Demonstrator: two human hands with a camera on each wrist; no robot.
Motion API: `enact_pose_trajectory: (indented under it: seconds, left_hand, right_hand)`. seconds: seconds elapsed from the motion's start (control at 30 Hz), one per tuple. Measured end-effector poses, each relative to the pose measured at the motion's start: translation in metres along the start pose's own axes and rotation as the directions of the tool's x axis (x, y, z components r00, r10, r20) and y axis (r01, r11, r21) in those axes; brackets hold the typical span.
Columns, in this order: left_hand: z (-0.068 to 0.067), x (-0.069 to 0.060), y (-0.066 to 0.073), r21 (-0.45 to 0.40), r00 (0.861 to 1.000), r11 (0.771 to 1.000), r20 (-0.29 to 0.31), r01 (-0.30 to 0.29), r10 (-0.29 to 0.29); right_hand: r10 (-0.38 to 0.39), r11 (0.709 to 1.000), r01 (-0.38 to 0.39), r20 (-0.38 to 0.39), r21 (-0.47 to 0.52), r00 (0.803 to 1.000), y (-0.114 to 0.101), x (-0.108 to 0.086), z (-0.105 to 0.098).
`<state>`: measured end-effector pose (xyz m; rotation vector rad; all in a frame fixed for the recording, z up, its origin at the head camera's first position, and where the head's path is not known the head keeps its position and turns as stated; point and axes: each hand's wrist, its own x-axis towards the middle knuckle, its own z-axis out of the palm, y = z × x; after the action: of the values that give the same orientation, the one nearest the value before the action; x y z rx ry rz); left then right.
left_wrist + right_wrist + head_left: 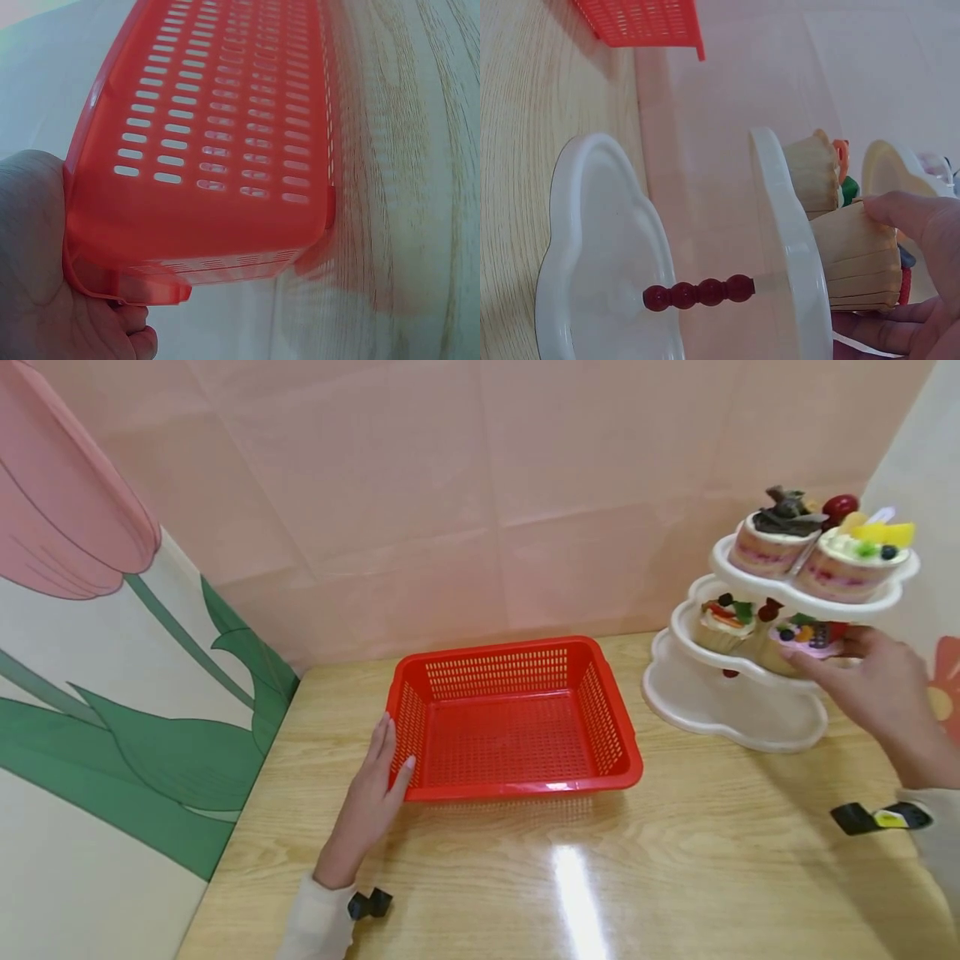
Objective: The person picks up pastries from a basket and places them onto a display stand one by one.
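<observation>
At the left end of a red plastic basket (502, 727), my left hand (367, 789) grips the rim. In the left wrist view, fingertips (139, 334) curl below that rim. My right hand (873, 681) reaches into the middle tier of a white three-tier stand (735, 706). It holds a cupcake (859, 259) with a pale paper wrapper and a purple top, thumb on one side and fingers on the other. The cupcake's base is at the tier's surface; whether it touches is unclear. Another cupcake (725, 627), topped with red and green pieces, stands beside it.
On the top tier are a dessert cup with dark topping (776, 539) and another with yellow fruit (855, 564), close above my right hand. A red beaded post (701, 292) joins the lower tiers. The wooden table (480, 893) meets a pink wall covering (420, 527) behind.
</observation>
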<state>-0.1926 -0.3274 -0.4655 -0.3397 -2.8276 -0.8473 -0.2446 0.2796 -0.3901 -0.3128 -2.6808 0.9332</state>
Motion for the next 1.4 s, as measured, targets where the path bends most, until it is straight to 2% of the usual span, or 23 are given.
enact_pose_trajectory:
  seconds: [0.27,0.53,0.73,0.83,0.9,1.0,1.07,1.23,1.3,1.4]
  left_hand:
    - [0.002,0.0,0.0,0.002,1.0,1.0,0.004,0.003,-0.003]
    - [0.002,0.004,0.002,0.006,1.0,1.0,0.009,-0.013,0.013]
    - [0.002,0.008,0.004,0.013,1.0,1.0,0.009,-0.024,0.024]
    - [0.001,0.008,0.003,0.029,1.0,0.999,0.018,-0.025,0.024]
    - [-0.001,0.008,0.002,0.056,1.0,0.998,0.019,-0.024,0.023]
    - [-0.004,0.007,0.003,0.101,1.0,0.995,0.027,-0.018,0.016]
    - [-0.008,0.006,0.005,0.138,0.999,0.99,0.039,-0.014,0.009]
    - [-0.02,0.005,0.015,0.195,0.998,0.981,0.066,-0.009,-0.004]
    - [-0.027,0.007,0.019,0.205,0.998,0.978,0.061,-0.02,0.008]
    - [-0.035,0.013,0.022,0.211,0.997,0.976,0.061,-0.054,0.042]
  right_hand:
    - [-0.053,0.998,0.052,-0.011,-0.035,0.999,0.004,0.001,0.002]
    - [-0.039,0.997,0.038,-0.016,-0.074,0.999,0.006,-0.005,0.0]
    - [-0.022,1.0,0.022,0.026,-0.001,0.999,0.002,-0.016,0.004]
    - [-0.032,0.999,0.032,-0.017,0.037,0.999,-0.002,-0.024,0.007]
    - [-0.052,0.998,0.056,-0.084,0.04,0.995,-0.008,-0.031,0.01]
    - [-0.08,0.997,0.082,-0.19,0.003,0.979,-0.019,-0.041,0.015]
    - [-0.091,0.995,0.081,-0.228,-0.055,0.969,-0.028,-0.047,0.017]
    - [-0.105,0.976,0.054,-0.239,-0.21,0.965,-0.05,-0.06,0.016]
    - [-0.108,0.966,0.048,-0.229,-0.253,0.967,-0.059,-0.067,0.016]
    - [-0.184,0.948,0.105,-0.247,-0.301,0.951,-0.072,-0.078,0.019]
